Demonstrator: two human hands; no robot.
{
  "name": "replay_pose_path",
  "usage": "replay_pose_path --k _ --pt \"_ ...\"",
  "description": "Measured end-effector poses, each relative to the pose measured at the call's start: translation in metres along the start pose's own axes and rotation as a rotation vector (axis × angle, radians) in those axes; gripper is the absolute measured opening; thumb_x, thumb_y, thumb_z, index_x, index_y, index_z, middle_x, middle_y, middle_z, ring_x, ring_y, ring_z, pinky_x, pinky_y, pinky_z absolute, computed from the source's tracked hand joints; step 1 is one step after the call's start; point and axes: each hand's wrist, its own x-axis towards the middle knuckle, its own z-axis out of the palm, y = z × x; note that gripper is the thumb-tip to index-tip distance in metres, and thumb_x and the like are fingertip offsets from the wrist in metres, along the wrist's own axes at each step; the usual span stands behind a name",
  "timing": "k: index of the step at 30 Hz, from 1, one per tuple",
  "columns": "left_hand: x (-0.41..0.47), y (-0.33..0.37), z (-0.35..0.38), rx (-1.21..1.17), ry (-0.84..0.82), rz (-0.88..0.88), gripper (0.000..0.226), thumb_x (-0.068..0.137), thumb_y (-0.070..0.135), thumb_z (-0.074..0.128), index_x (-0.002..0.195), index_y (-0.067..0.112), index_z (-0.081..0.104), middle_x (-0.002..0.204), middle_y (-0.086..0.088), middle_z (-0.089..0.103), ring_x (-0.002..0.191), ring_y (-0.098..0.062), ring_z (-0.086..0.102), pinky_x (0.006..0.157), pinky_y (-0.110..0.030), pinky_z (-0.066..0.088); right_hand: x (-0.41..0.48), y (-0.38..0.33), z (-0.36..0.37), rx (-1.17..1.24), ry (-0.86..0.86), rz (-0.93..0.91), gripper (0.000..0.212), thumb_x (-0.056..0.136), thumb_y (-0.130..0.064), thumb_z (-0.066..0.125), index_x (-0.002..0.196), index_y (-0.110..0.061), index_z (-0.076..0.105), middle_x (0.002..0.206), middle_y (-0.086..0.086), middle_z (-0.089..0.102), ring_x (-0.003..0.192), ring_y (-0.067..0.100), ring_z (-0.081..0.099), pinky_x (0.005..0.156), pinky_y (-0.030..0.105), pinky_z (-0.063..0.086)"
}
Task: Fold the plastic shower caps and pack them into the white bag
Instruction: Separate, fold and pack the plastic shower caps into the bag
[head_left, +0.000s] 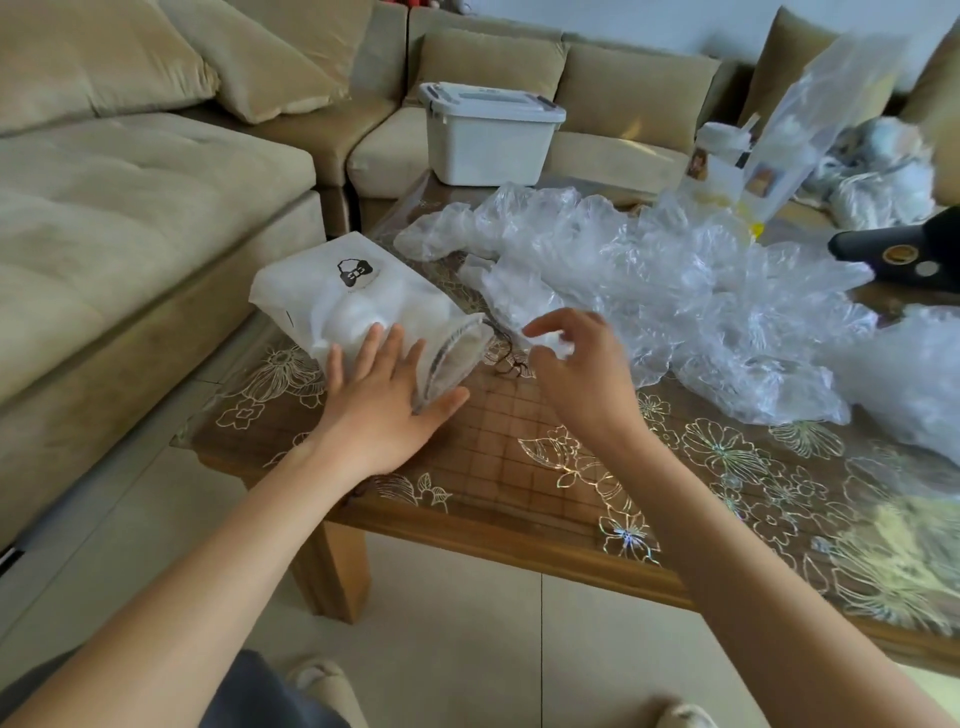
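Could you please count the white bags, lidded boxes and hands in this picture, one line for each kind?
White bag: 1
White lidded box: 1
Hands: 2, the left hand flat on the bag and the right hand pinching plastic from the shower caps
Total: 4

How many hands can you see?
2. The left hand lies flat on the white bag at the left end of the table. The right hand pinches a crumpled shower cap beside the bag's opening.
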Motion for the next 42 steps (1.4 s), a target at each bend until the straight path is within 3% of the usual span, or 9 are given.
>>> replay_pose_path --k 4,9,12,18,23,28,35,39,42 --pt "0.004 0.005 0.000 -0.076 0.106 -0.027 0.098 0.074 0.078 -0.012 0.151 0.023 0.013 0.160 -0.004 -0.001 0.145 -0.020 -0.012 0.114 -0.057 -0.008 0.038 0.024 -0.001 -0.421 -0.178 -0.125 0.034 0.092 -0.031 0.055 0.127 -0.027 0.057 0.158 0.006 0.013 0.145 0.023 0.004 0.115 0.040 0.006" --pt "-0.007 0.030 -0.010 -0.403 0.767 0.195 0.065 0.093 0.050 0.024 0.117 0.001 0.058 0.132 -0.015 0.052 0.130 -0.026 0.040 0.112 -0.033 0.022 0.051 0.026 -0.023 -0.168 -0.201 -0.068 0.039 0.092 -0.024 0.058 0.129 -0.013 0.056 0.140 0.003 0.049 0.130 0.017 0.043 0.103 0.026 0.031" --pt "-0.008 0.040 -0.013 -0.586 0.844 0.310 0.048 0.094 0.040 0.038 0.113 0.001 0.058 0.123 -0.011 0.055 0.121 -0.017 0.045 0.104 -0.010 0.024 0.034 0.016 -0.056 0.184 -0.106 -0.093 0.026 0.090 -0.011 0.060 0.116 -0.012 0.065 0.122 0.003 0.063 0.108 0.008 0.058 0.093 0.016 0.042" --pt "-0.011 0.066 -0.024 -1.271 0.466 0.199 0.063 0.081 0.059 0.058 0.129 0.020 0.046 0.131 0.008 0.050 0.113 0.008 0.048 0.099 -0.009 0.036 0.001 0.016 -0.119 1.144 -0.183 0.118 0.012 0.075 -0.014 0.057 0.084 -0.013 0.065 0.077 -0.003 0.068 0.072 0.011 0.065 0.066 0.022 0.055" --pt "-0.015 0.089 -0.022 -1.643 -0.110 0.268 0.098 0.054 0.073 0.069 0.131 0.016 0.050 0.128 0.001 0.061 0.117 -0.012 0.058 0.092 -0.028 0.050 -0.024 0.049 -0.124 1.133 -0.279 0.308 0.015 0.079 -0.014 0.054 0.093 -0.011 0.060 0.079 -0.001 0.064 0.066 0.010 0.065 0.060 0.022 0.055" --pt "-0.015 0.120 -0.009 -1.530 -0.129 -0.035 0.018 0.085 0.025 0.065 0.100 0.016 0.067 0.092 -0.001 0.073 0.090 -0.016 0.067 0.090 -0.036 0.051 -0.038 0.081 -0.109 1.084 -0.261 0.393 0.011 0.075 -0.004 0.059 0.084 -0.009 0.062 0.070 0.001 0.063 0.059 0.012 0.063 0.055 0.023 0.055" --pt "-0.002 0.123 0.001 -1.078 0.160 -0.059 0.011 0.094 0.019 0.055 0.097 0.014 0.065 0.091 -0.008 0.067 0.080 -0.034 0.068 0.037 -0.017 0.041 -0.028 0.109 -0.108 0.323 0.001 0.081 0.017 0.087 -0.004 0.064 0.088 -0.021 0.066 0.088 -0.002 0.068 0.059 0.002 0.054 0.056 0.017 0.047" --pt "-0.002 0.116 0.001 -0.859 0.124 -0.015 0.021 0.095 0.007 0.051 0.105 0.024 0.058 0.101 0.008 0.063 0.083 -0.010 0.063 0.059 -0.018 0.047 -0.019 0.119 -0.112 0.149 -0.022 0.058 0.023 0.086 -0.004 0.063 0.104 -0.019 0.063 0.102 -0.003 0.065 0.059 0.002 0.051 0.062 0.017 0.050" --pt "-0.010 0.116 0.005 -0.553 0.267 0.077 0.037 0.093 0.010 0.055 0.128 0.020 0.051 0.126 0.006 0.052 0.105 -0.003 0.050 0.082 -0.011 0.038 -0.022 0.120 -0.113 -0.152 0.116 0.017 0.026 0.089 -0.009 0.061 0.114 -0.014 0.061 0.115 0.003 0.057 0.087 0.013 0.057 0.077 0.022 0.048"
